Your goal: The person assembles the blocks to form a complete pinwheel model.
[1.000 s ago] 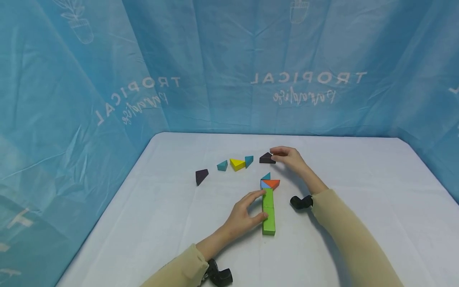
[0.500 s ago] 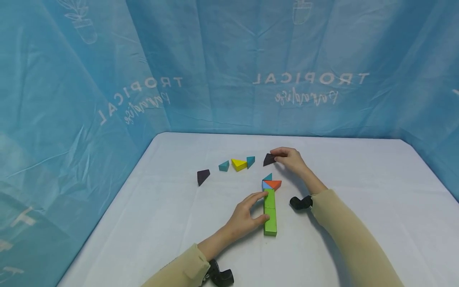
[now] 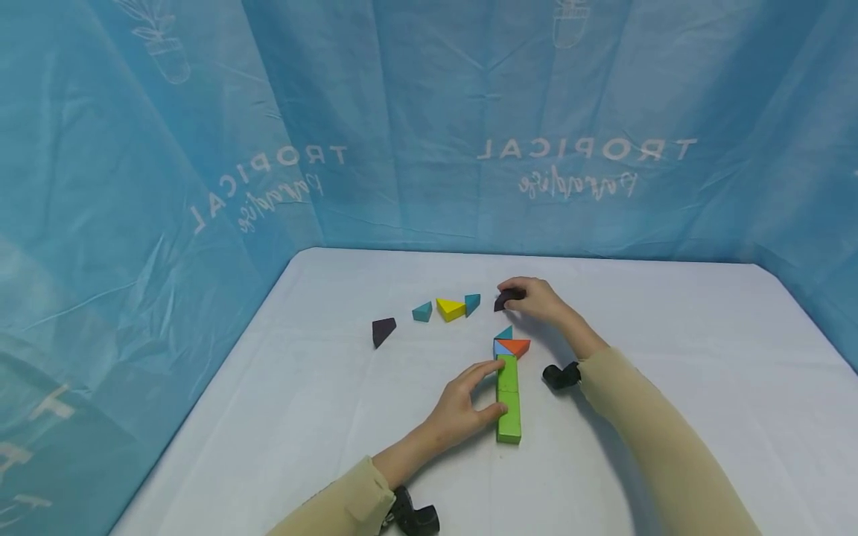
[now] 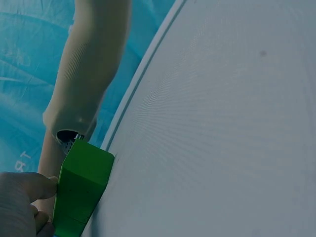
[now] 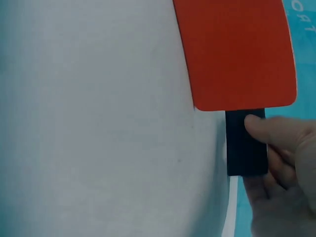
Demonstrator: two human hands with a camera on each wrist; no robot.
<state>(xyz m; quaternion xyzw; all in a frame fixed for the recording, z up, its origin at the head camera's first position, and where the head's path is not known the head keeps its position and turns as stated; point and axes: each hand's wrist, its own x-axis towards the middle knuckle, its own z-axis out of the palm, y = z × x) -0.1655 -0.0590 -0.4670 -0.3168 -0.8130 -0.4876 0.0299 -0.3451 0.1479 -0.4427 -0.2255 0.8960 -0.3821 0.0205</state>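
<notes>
While a dark block [image 3: 504, 303] is being pinched between the thumb and fingers of the right hand [image 3: 541, 301], toward the far edge of the white-covered counter [image 3: 623, 320], the left hand [image 3: 456, 409] is resting its spread thumb and forefinger along the left side of two green blocks [image 3: 509, 418] lying end to end nearer by. At their far end, a light-blue piece [image 3: 500, 348] and a red block [image 3: 516, 347] are sitting side by side, with a teal triangle [image 3: 506, 333] just beyond. Left of the dark block, a yellow block [image 3: 452, 310] is lying between two teal pieces [image 3: 422, 312], and a second dark block [image 3: 383, 331] is lying farthest left. Blue curtains [image 3: 415, 112] are hanging behind.
</notes>
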